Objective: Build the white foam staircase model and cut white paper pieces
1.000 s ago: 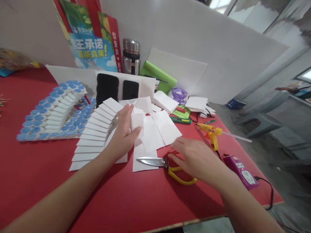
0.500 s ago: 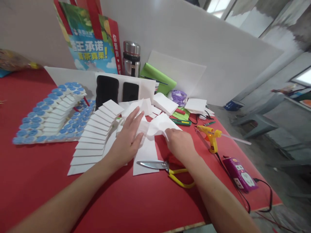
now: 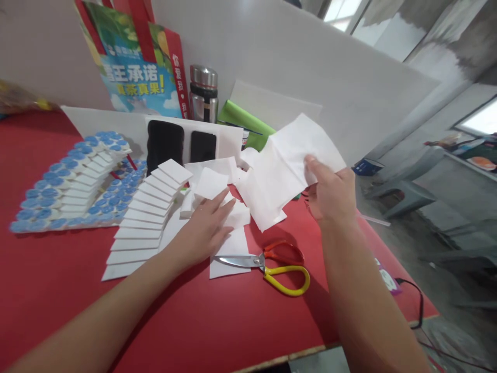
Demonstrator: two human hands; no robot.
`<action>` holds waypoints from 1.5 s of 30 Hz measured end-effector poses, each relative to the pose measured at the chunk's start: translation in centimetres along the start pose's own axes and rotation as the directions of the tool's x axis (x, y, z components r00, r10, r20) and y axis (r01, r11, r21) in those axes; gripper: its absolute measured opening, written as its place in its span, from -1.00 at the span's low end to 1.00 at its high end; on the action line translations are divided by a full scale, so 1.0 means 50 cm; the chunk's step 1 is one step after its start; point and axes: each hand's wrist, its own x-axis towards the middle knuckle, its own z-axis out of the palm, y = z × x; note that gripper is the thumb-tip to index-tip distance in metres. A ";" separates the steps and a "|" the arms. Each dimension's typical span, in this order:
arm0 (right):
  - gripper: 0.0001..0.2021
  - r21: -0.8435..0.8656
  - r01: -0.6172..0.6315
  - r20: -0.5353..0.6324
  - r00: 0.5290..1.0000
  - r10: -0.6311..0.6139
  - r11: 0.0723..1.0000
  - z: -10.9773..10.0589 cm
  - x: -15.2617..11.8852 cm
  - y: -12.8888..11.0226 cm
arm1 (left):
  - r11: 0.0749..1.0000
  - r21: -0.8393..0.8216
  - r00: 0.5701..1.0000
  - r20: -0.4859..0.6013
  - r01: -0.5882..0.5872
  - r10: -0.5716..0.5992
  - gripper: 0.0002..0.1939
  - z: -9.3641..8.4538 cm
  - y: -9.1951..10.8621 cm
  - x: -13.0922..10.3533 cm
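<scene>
The white sheets [image 3: 289,163] I pinch by their right side are thin, creased and tilted, held up; the white pieces [image 3: 239,215] I touch lie loosely layered to their left.

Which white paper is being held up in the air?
The paper in the right hand, above the red table; the sheet under the scissors lies flat on it.

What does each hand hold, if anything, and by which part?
The right hand holds thin white creased paper by its near right edge. The left hand rests on flat white pieces; any grip cannot be told.
</scene>
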 end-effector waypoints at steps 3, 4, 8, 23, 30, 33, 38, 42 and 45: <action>-0.84 0.163 0.024 -0.103 0.995 -0.007 0.986 0.012 -0.017 0.012 | 0.999 0.011 0.999 -0.016 -0.030 0.030 -0.43 -0.003 0.005 -0.002; -0.83 0.195 0.024 -0.137 0.991 0.003 0.981 0.014 -0.025 0.021 | 0.999 0.002 0.998 -0.042 -0.039 0.039 -0.46 -0.005 0.007 -0.002; -0.79 0.263 0.039 -0.210 0.977 0.017 0.964 0.000 -0.037 0.048 | 0.994 -0.106 0.968 -0.251 -0.013 -0.014 -0.65 -0.020 0.024 -0.001; -0.62 0.198 -0.653 0.546 0.693 0.471 0.731 0.050 -0.121 0.040 | -0.182 -0.954 0.844 0.296 0.238 -0.446 -0.56 -0.031 0.043 0.020; -0.37 0.023 -0.733 0.656 0.524 0.543 0.680 -0.005 -0.067 0.057 | -0.080 -0.945 0.811 0.314 0.317 -0.494 -0.45 -0.032 0.049 0.017; -0.49 -0.034 -0.673 0.605 0.574 0.551 0.739 0.001 -0.080 0.058 | -0.063 -0.937 0.813 0.331 0.345 -0.478 -0.44 -0.030 0.053 0.016; -0.58 -0.088 -0.615 0.563 0.619 0.548 0.784 -0.001 -0.080 0.064 | -0.017 -0.962 0.784 0.233 0.273 -0.575 -0.65 -0.030 0.047 0.018; -0.65 -0.113 -0.610 0.563 0.611 0.556 0.785 -0.014 -0.066 0.069 | 0.085 -0.965 0.812 0.160 0.248 -0.561 -0.63 -0.032 0.034 0.018; -0.69 -0.099 -0.596 0.576 0.619 0.534 0.797 -0.019 -0.061 0.070 | 0.124 -0.958 0.833 0.157 0.259 -0.530 -0.59 -0.033 0.024 0.016</action>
